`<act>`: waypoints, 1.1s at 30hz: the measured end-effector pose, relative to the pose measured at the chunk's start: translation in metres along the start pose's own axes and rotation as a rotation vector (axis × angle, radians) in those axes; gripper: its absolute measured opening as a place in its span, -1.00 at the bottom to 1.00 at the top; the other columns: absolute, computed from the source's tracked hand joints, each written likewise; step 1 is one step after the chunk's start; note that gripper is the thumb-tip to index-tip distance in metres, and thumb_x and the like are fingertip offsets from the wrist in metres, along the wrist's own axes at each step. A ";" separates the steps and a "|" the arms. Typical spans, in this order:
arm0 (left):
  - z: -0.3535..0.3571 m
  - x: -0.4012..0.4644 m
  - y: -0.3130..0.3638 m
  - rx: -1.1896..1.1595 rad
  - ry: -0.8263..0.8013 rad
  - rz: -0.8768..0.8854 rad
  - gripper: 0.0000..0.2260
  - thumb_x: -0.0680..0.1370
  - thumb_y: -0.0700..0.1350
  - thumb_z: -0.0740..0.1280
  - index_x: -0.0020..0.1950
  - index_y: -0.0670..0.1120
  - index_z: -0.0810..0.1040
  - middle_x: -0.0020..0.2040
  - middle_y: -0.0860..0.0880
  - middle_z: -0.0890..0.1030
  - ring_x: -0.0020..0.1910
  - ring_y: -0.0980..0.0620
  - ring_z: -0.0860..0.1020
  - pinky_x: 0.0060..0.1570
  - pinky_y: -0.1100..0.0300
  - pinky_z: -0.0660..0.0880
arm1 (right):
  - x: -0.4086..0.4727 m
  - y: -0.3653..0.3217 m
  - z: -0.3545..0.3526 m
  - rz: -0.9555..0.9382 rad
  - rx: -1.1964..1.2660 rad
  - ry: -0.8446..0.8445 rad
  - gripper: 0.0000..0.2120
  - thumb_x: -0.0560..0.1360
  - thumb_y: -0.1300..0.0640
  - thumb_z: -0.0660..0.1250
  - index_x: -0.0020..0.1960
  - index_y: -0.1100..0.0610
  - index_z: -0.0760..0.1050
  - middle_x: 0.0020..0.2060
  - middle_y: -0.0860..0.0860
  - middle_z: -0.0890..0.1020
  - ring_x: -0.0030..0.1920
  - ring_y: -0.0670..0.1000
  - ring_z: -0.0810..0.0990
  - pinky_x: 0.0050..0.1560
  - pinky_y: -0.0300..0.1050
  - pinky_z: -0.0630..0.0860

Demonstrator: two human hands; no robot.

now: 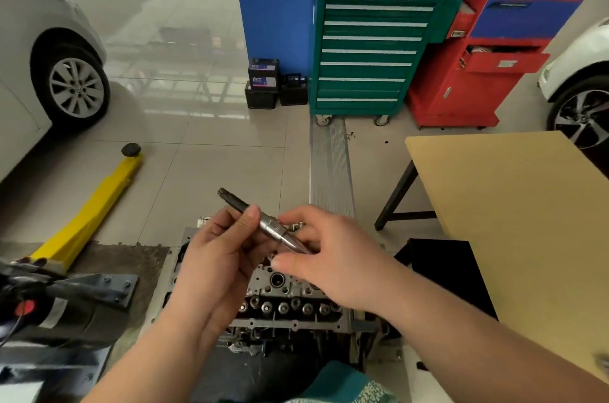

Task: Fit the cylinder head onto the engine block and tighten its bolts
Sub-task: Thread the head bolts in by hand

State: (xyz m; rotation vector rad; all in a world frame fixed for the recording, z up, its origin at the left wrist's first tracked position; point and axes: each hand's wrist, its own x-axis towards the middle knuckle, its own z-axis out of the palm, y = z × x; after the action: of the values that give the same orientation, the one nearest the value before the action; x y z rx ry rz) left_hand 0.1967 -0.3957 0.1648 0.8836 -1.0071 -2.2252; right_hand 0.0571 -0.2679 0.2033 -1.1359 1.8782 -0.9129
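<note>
The cylinder head (290, 302) sits on the engine block low in the middle of the view, its grey top showing round holes and several bolt heads; my hands cover much of it. Both hands hold a long steel socket bit (263, 221) above it, tilted with its dark splined tip up and to the left. My left hand (217, 257) grips the dark shaft between thumb and fingers. My right hand (326, 257) pinches the shiny thicker end.
A wooden table (514, 221) stands to the right. A yellow lift arm (95, 208) lies on the floor at left, near a white car (43, 73). A green tool cabinet (369, 49) and a red one (487, 56) stand behind. Dark equipment (59, 307) lies at lower left.
</note>
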 end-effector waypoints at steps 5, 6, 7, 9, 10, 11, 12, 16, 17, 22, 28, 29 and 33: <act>-0.005 0.022 0.021 -0.221 0.119 -0.143 -0.88 0.56 -0.16 0.41 -0.13 -0.17 0.59 -0.20 -0.14 0.65 -0.25 -0.02 0.71 -0.23 0.16 0.69 | -0.005 -0.005 -0.034 -0.013 -0.128 -0.005 -0.62 0.52 -0.12 0.45 0.29 -0.34 0.47 0.12 -0.30 0.64 -0.08 -0.17 0.68 -0.05 -0.15 0.62; -0.004 0.026 0.020 -0.251 0.119 -0.197 -0.85 0.59 -0.16 0.39 -0.16 -0.19 0.60 -0.22 -0.13 0.64 -0.27 -0.02 0.71 -0.24 0.17 0.70 | -0.005 -0.006 -0.031 -0.032 -0.092 0.096 -0.72 0.54 -0.11 0.42 0.23 -0.31 0.52 0.06 -0.30 0.65 -0.12 -0.15 0.68 -0.09 -0.14 0.63; -0.002 0.029 0.017 -0.274 0.105 -0.257 -0.80 0.60 -0.17 0.38 -0.20 -0.20 0.63 -0.24 -0.14 0.64 -0.29 -0.01 0.71 -0.23 0.17 0.71 | -0.003 -0.008 -0.025 -0.064 -0.060 0.203 -0.82 0.56 -0.10 0.40 0.16 -0.26 0.57 0.00 -0.29 0.66 -0.17 -0.14 0.67 -0.16 -0.16 0.62; 0.004 0.032 0.010 -0.302 0.053 -0.362 -0.70 0.62 -0.17 0.38 -0.30 -0.21 0.68 -0.26 -0.15 0.64 -0.31 -0.02 0.71 -0.18 0.16 0.71 | 0.004 -0.012 -0.012 -0.145 -0.062 0.402 -0.94 0.59 -0.04 0.35 0.00 -0.19 0.59 -0.12 -0.25 0.65 -0.25 -0.11 0.63 -0.30 -0.23 0.54; 0.006 0.034 0.007 -0.309 0.030 -0.402 -0.67 0.62 -0.17 0.38 -0.33 -0.22 0.68 -0.25 -0.16 0.65 -0.32 -0.03 0.71 -0.17 0.15 0.71 | 0.007 -0.014 -0.008 -0.179 -0.106 0.482 -0.92 0.59 -0.01 0.33 -0.05 -0.17 0.57 -0.16 -0.24 0.63 -0.26 -0.11 0.62 -0.30 -0.23 0.52; 0.007 0.037 0.005 -0.315 0.010 -0.435 -0.67 0.63 -0.17 0.38 -0.32 -0.23 0.69 -0.22 -0.18 0.66 -0.30 -0.05 0.72 -0.18 0.14 0.72 | 0.010 -0.015 -0.006 -0.194 -0.148 0.530 -0.91 0.60 0.01 0.33 -0.07 -0.16 0.55 -0.19 -0.23 0.62 -0.25 -0.12 0.61 -0.30 -0.25 0.50; 0.006 0.040 0.004 -0.308 -0.018 -0.467 -0.69 0.63 -0.16 0.38 -0.28 -0.25 0.70 -0.17 -0.21 0.68 -0.28 -0.07 0.73 -0.20 0.12 0.72 | 0.012 -0.016 -0.007 -0.187 -0.174 0.554 -0.91 0.59 0.01 0.33 -0.08 -0.16 0.54 -0.19 -0.24 0.62 -0.22 -0.15 0.61 -0.29 -0.31 0.47; -0.015 0.057 -0.004 0.089 -0.206 -0.539 -0.57 0.64 0.08 0.34 0.05 -0.31 0.71 0.04 -0.33 0.72 -0.12 -0.20 0.76 -0.15 0.01 0.74 | 0.010 -0.005 -0.022 -0.045 -0.233 0.589 -0.92 0.51 -0.11 0.44 -0.13 -0.17 0.58 -0.16 -0.33 0.63 -0.16 -0.28 0.60 -0.27 -0.46 0.40; -0.024 0.064 -0.009 0.345 -0.234 -0.480 -0.48 0.62 0.20 0.31 0.11 -0.27 0.69 0.05 -0.28 0.74 -0.07 -0.20 0.75 -0.06 -0.05 0.73 | 0.008 0.000 -0.025 -0.011 -0.236 0.609 -0.89 0.49 -0.11 0.48 -0.16 -0.16 0.57 -0.19 -0.36 0.62 -0.23 -0.27 0.60 -0.33 -0.46 0.38; -0.092 0.093 -0.058 1.710 -0.312 0.314 -0.39 0.60 0.41 0.10 0.49 0.07 0.46 0.48 0.05 0.50 0.49 -0.04 0.40 0.51 -0.03 0.35 | 0.001 0.028 -0.027 0.115 -0.362 0.693 -0.83 0.49 -0.08 0.51 -0.08 -0.16 0.51 -0.36 -0.21 0.56 -0.23 -0.38 0.55 -0.38 -0.53 0.37; -0.131 0.108 -0.121 2.101 -0.459 0.270 -0.28 0.57 0.48 -0.35 0.70 0.24 -0.14 0.68 0.05 -0.34 0.62 -0.12 -0.45 0.58 -0.30 -0.35 | -0.005 0.055 -0.020 0.221 -0.515 0.603 -0.88 0.60 -0.03 0.40 0.07 -0.13 0.47 -0.23 -0.23 0.50 -0.22 -0.32 0.53 -0.40 -0.41 0.40; -0.133 0.108 -0.125 2.113 -0.450 0.293 -0.29 0.58 0.47 -0.37 0.69 0.24 -0.15 0.68 0.05 -0.36 0.62 -0.12 -0.47 0.57 -0.31 -0.36 | -0.005 0.059 -0.018 0.234 -0.527 0.597 -0.88 0.60 -0.04 0.39 0.09 -0.11 0.48 -0.23 -0.24 0.49 -0.28 -0.26 0.51 -0.43 -0.40 0.33; -0.139 0.108 -0.130 2.124 -0.434 0.347 -0.33 0.62 0.44 -0.33 0.69 0.23 -0.10 0.69 0.03 -0.32 0.63 -0.13 -0.42 0.58 -0.33 -0.29 | -0.003 0.067 -0.012 0.231 -0.525 0.582 -0.88 0.61 -0.01 0.39 0.11 -0.06 0.49 -0.21 -0.25 0.50 -0.25 -0.25 0.49 -0.32 -0.41 0.28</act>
State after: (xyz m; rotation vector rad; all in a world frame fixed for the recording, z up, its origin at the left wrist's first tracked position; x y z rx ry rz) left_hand 0.2045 -0.4562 -0.0448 0.6180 -3.2940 -0.2501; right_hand 0.0216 -0.2392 0.1526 -0.9642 2.7793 -0.6758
